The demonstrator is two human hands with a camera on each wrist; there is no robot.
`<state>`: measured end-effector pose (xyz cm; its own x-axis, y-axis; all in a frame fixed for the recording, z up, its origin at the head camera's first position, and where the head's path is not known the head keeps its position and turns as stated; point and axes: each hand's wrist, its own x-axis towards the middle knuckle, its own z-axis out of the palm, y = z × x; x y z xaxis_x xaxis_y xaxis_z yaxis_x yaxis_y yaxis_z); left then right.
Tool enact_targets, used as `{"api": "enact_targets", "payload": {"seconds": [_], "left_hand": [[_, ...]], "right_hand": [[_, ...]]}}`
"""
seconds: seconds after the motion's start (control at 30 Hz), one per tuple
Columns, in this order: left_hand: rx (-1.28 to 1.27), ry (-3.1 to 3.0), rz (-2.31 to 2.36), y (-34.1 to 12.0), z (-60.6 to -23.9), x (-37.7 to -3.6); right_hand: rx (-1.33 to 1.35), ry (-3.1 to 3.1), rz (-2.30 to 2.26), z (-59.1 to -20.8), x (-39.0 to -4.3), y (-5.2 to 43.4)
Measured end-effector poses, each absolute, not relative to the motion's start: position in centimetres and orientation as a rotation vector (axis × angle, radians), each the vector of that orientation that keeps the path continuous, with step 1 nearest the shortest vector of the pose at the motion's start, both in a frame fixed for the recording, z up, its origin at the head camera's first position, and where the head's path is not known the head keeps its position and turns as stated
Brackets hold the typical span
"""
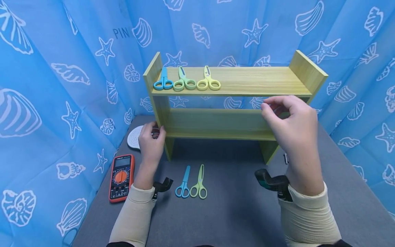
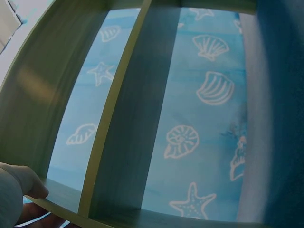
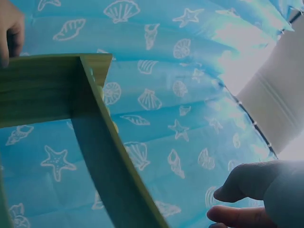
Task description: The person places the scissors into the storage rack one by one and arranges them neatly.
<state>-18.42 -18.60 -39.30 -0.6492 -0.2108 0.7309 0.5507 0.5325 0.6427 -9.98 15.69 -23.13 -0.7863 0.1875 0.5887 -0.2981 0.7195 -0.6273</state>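
Note:
A two-tier wooden shelf point(image 1: 256, 80) stands on the grey table. My left hand point(image 1: 151, 142) grips its left side panel; in the left wrist view the thumb point(image 2: 32, 184) lies on the panel's inner face, other fingers outside. My right hand point(image 1: 296, 123) hovers before the shelf's right part, fingers loosely curved; in the right wrist view, thumb point(image 3: 237, 185) and fingers hold nothing. On the top board, at the left, lie blue scissors point(image 1: 164, 83), pale green scissors point(image 1: 185, 84) and yellow scissors point(image 1: 208, 84). Blue scissors point(image 1: 182, 189) and light green scissors point(image 1: 199, 188) lie on the table before the shelf.
An orange-rimmed multimeter point(image 1: 121, 178) lies left of my left forearm. Partly behind my left hand is a white round perforated object point(image 1: 133, 138). A small metal item point(image 1: 286, 158) shows beside my right wrist. A blue shell-patterned curtain point(image 1: 222, 31) surrounds the table.

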Motion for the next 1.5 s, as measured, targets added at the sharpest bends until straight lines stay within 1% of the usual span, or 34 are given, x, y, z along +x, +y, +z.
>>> {"api": "enact_targets", "payload": {"seconds": [0.17,0.33,0.67,1.0,1.23,1.5], "left_hand": [[-0.278,-1.963,-1.189,-18.6,-39.4,-18.5],[-0.273,-1.958,-1.18,-18.7,-39.4,-18.6],[-0.257,-1.95,-1.208,-18.8,-39.5,-18.5],[-0.259,-1.957,-1.188,-18.9,-39.3,-18.4],[-0.277,-1.936,-1.208,-18.7,-39.3,-18.4],[-0.272,-1.96,-1.216,-18.5,-39.4,-18.3]], "right_hand": [[0.061,-2.313,1.001,-25.8,-8.7,16.5],[0.08,-2.354,1.031,-28.6,-8.2,16.8],[0.232,-2.49,1.137,-33.2,-8.0,16.0],[0.373,-2.667,1.204,-38.7,-8.0,12.1],[0.421,-2.801,1.232,-42.5,-8.9,9.9],[0.56,-2.944,1.119,-46.5,-9.4,7.9]]}}
